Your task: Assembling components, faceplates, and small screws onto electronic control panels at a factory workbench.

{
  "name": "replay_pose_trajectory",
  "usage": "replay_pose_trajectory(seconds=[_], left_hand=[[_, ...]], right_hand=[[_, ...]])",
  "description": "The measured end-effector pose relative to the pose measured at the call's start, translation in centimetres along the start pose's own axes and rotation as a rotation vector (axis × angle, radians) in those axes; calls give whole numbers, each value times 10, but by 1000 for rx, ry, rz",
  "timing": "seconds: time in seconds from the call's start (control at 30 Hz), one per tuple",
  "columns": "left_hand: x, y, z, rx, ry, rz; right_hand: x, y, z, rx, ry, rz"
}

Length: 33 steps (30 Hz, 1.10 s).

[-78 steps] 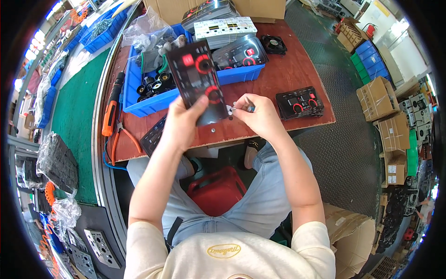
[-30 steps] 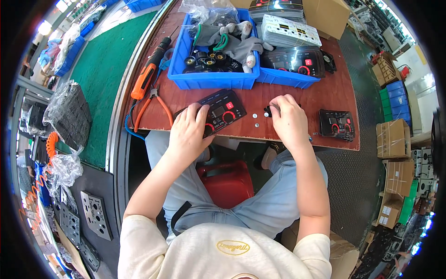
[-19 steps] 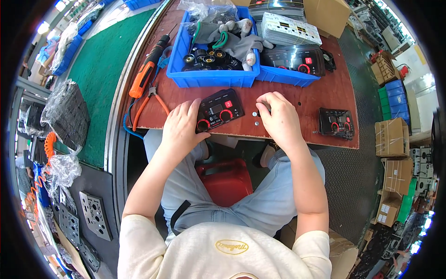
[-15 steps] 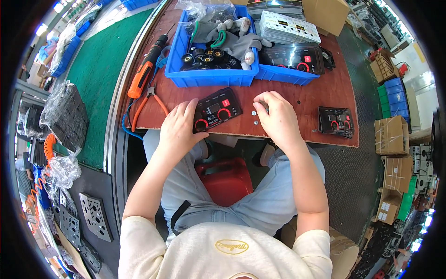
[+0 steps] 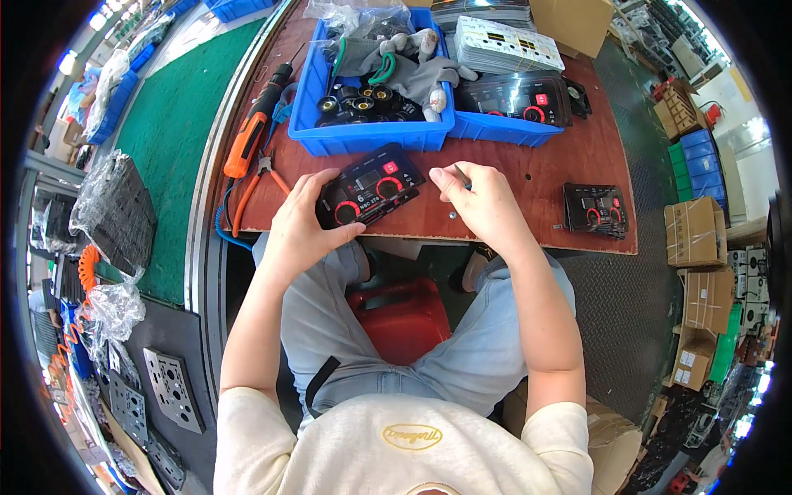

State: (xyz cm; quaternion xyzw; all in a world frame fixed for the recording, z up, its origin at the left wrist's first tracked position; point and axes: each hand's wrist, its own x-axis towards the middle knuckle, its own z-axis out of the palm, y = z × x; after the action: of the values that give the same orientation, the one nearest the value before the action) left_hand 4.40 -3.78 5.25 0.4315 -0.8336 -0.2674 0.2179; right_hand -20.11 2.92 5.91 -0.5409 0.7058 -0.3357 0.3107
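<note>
My left hand (image 5: 309, 216) grips the left end of a black control panel (image 5: 373, 194) with red-ringed dials and a small display. The panel is tilted, with its lower edge near the table's front edge. To its right, my right hand (image 5: 480, 195) pinches a slim dark piece (image 5: 463, 176), whose exact kind I cannot make out. A small shiny metal part (image 5: 452, 215) lies on the table beside the right fingertips. A small pile of similar panels (image 5: 596, 209) rests at the right end of the table.
A blue bin (image 5: 371, 142) holds black knobs and grey gloves. Beside it, another blue bin (image 5: 507, 132) carries panels and a stack of white plates (image 5: 507, 45). An orange electric screwdriver (image 5: 247, 144) and orange-handled cutters (image 5: 260, 181) lie at the left. A red stool (image 5: 400, 322) stands below.
My left hand has tilted the panel up and shifted slightly left. My right hand has moved a little left, and the slim dark piece now shows in its fingers.
</note>
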Motion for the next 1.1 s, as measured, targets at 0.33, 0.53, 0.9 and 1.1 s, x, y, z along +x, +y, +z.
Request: replay_pose_trajectory(seconds=[0.33,0.53,0.9,1.1], left_hand=[[-4,8,5,-15,47,192],[-19,-13,26,398,36,79],[-11,-4,9,155,-4,4],[-7,3,0,35,-28,-38]], right_hand=[[19,9,22,123,-51,-35],[22,5,47,-139,-3,-91],[21,8,41,-197,14,-94],[25,-2,27,-43,-81,-36]])
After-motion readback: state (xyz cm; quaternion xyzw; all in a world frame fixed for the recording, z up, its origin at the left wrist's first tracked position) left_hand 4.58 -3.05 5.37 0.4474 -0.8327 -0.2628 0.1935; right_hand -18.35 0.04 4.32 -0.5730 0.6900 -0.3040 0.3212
